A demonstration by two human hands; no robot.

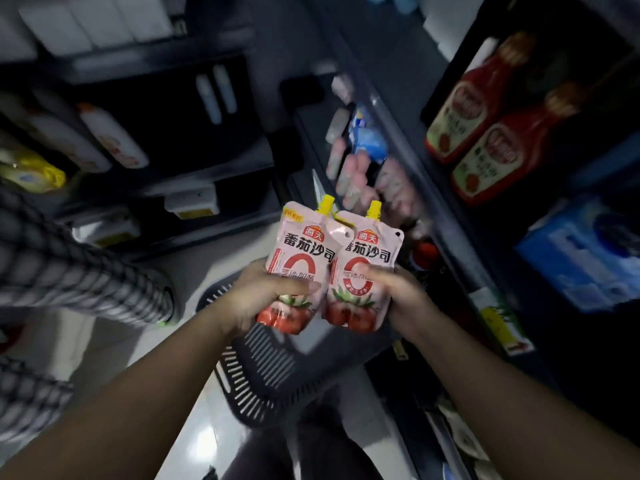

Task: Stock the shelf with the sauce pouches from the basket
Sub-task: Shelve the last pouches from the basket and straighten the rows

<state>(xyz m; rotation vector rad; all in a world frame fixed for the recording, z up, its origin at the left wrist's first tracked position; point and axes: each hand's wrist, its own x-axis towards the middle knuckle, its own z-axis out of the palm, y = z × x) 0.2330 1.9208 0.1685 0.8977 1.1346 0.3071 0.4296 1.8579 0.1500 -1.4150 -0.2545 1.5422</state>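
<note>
Shelving (408,140) runs dark up the right side, holding two red ketchup bottles (485,123) with blurred labels and, lower, a blue box (585,251); more pink pouches (360,181) lie blurred on a shelf beyond the hands. Below the hands sits a dark slotted basket (263,372) on a pale floor (204,441). Two pink sauce pouches with yellow caps are held up side by side, edges overlapping, over the basket. Each reads 海天 in a red badge, then 番茄沙司, a big red 0 and 零添加, above pictured tomatoes. The left hand (263,296) grips the left pouch (301,258) around its lower half, thumb across the front, fingers hidden behind. The right hand (391,289) clasps the right pouch (363,271) at its lower right edge, thumb over the front.
</note>
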